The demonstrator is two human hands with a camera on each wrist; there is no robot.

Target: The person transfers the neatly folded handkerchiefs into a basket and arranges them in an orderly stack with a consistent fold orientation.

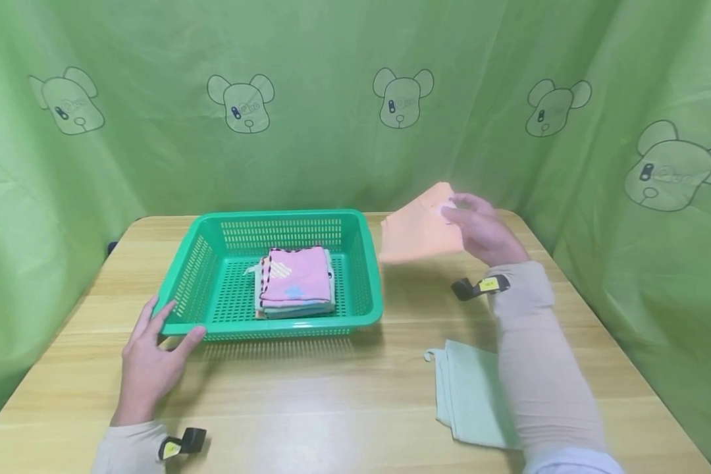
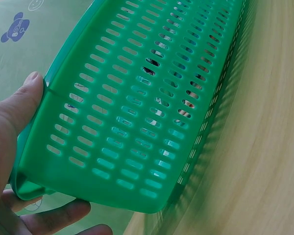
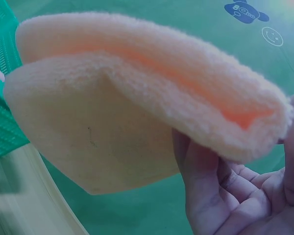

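Note:
My left hand (image 1: 152,372) rests at the near-left corner of a green plastic basket (image 1: 284,324), thumb on the front rim and fingers spread along the left side. The left wrist view shows the thumb (image 2: 32,93) touching the slotted basket's rim. To the basket's right, my right hand (image 1: 487,230) pinches a folded peach towel (image 1: 421,227) by one edge, lifted above the table. Its thick fuzzy folds fill the right wrist view. Inside the basket lies a stack of folded towels, a pink patterned towel (image 1: 294,280) on top.
A folded pale green towel (image 1: 476,395) with a hanging loop lies on the wooden table (image 1: 308,408), partly hidden by my right forearm. A green curtain (image 1: 326,158) printed with bear faces surrounds the table at the back and sides.

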